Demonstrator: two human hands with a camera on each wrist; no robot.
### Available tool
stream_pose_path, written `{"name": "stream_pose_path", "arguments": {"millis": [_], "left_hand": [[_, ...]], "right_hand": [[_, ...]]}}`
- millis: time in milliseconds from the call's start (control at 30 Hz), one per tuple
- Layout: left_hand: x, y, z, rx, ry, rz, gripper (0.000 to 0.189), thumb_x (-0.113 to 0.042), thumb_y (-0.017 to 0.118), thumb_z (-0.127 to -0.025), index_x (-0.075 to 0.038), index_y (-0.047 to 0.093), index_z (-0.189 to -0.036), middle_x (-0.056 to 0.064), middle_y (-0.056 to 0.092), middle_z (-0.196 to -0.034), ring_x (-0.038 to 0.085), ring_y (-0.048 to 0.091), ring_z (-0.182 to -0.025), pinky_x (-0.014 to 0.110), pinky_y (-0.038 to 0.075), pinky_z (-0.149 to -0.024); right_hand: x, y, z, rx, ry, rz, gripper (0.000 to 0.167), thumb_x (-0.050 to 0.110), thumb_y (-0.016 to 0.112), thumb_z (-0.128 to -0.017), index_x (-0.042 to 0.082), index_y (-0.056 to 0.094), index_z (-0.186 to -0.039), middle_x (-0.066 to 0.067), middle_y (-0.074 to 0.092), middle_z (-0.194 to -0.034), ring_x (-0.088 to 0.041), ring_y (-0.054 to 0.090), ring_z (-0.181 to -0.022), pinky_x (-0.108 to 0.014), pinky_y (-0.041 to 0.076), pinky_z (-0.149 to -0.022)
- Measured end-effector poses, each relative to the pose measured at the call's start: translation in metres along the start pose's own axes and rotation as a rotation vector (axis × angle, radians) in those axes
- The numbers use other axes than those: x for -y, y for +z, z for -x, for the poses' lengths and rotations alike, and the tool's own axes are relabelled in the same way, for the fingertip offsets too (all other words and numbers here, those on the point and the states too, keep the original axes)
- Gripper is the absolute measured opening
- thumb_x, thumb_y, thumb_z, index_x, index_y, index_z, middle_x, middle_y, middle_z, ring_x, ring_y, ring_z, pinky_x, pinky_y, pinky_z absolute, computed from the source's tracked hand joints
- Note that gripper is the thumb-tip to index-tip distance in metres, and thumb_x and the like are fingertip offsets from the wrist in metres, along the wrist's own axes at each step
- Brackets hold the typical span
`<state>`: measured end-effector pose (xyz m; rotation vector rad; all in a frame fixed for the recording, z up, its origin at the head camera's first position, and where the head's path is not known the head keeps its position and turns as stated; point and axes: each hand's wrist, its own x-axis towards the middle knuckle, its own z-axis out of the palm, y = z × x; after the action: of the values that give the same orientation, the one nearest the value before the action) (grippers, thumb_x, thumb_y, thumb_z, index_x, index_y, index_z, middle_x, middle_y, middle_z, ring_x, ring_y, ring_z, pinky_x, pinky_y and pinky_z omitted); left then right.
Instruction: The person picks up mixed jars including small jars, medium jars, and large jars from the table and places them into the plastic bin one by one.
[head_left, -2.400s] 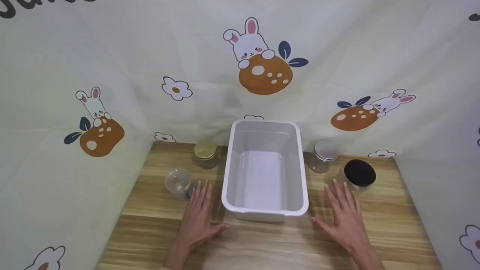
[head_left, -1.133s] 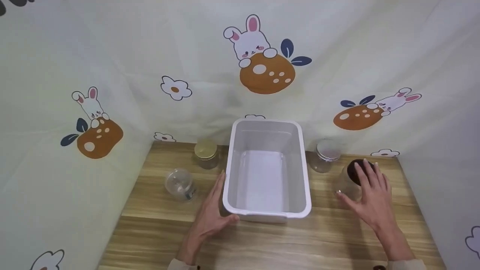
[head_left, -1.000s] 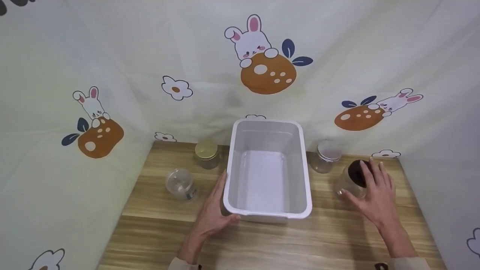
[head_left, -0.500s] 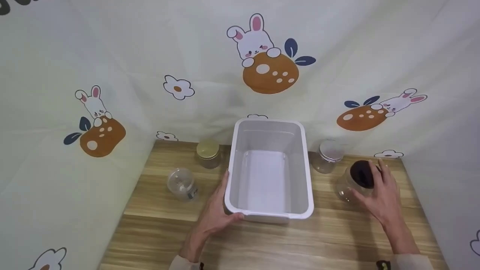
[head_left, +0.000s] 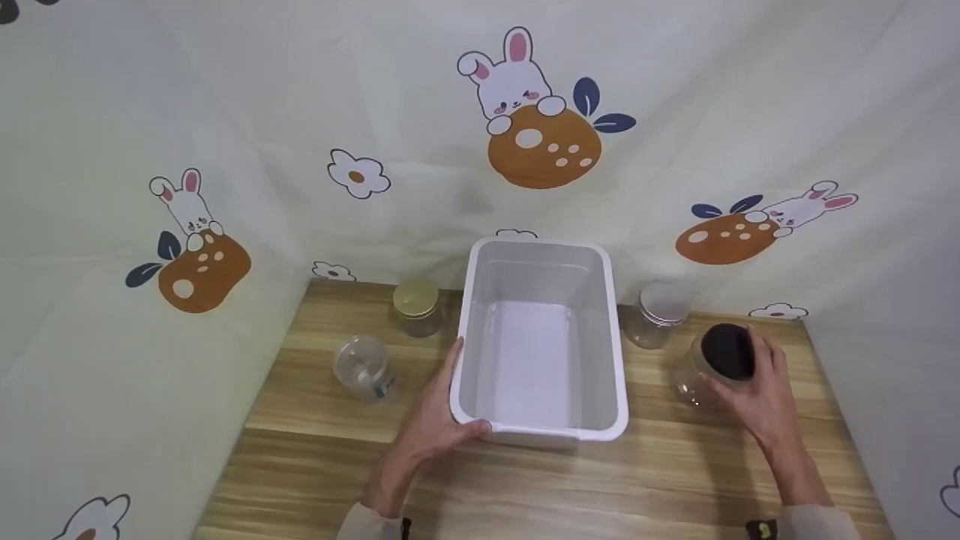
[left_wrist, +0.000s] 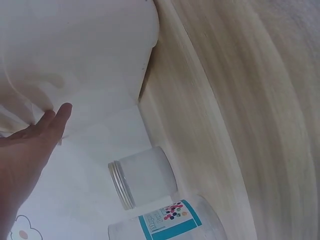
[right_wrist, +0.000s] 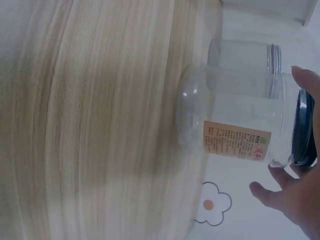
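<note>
A white plastic bin (head_left: 540,433) stands in the middle of the wooden table. My left hand (head_left: 431,424) rests at its near left corner, the fingers lying straight along the side wall and the thumb at the front rim. Straight fingertips against the bin wall (left_wrist: 100,55) show in the left wrist view. My right hand (head_left: 761,397) grips a clear jar (head_left: 694,382) with a black lid (head_left: 727,351) near its top, thumb on one side and fingers on the other. A tan printed label (right_wrist: 236,140) shows on this jar in the right wrist view.
Behind the gripped jar stands a clear jar with a silver lid (head_left: 664,304). Left of the bin are a gold-lidded jar (head_left: 417,300) and a clear jar with a blue label (left_wrist: 172,220). A patterned cloth (head_left: 420,90) encloses the table's back and sides.
Both hands were spread on the table earlier. The left came to the bin's corner; the right reached over the black lid, then shifted its fingers to the jar's far side.
</note>
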<state>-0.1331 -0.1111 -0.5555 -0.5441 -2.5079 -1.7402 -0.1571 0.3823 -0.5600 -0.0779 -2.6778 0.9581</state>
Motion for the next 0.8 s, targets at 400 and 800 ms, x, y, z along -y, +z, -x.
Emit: {"name": "stream_pose_path", "arguments": {"millis": [400,800], "left_hand": [[-0.001,0.002,-0.004,-0.058,0.082,-0.095,0.127,-0.086,0.065,-0.064,-0.017,0.018,-0.16,0.005,0.008,-0.167,0.036,0.027,-0.145,0.064,0.032,-0.107],[0.001,0.002,-0.004,-0.032,0.079,-0.105,0.12,-0.077,0.071,-0.068,-0.019,0.02,-0.16,-0.002,0.006,-0.167,0.033,0.021,-0.148,0.063,0.029,-0.109]], "right_hand": [[-0.005,0.009,0.001,-0.076,0.073,-0.235,0.116,0.01,0.089,-0.07,0.006,0.014,-0.159,-0.027,0.026,-0.157,-0.039,0.027,-0.144,-0.043,0.019,-0.119],[0.022,0.01,0.016,-0.12,0.168,-0.539,0.101,-0.008,0.081,-0.074,0.016,0.025,-0.155,-0.012,0.036,-0.152,-0.018,0.036,-0.136,-0.025,0.029,-0.113]]}}
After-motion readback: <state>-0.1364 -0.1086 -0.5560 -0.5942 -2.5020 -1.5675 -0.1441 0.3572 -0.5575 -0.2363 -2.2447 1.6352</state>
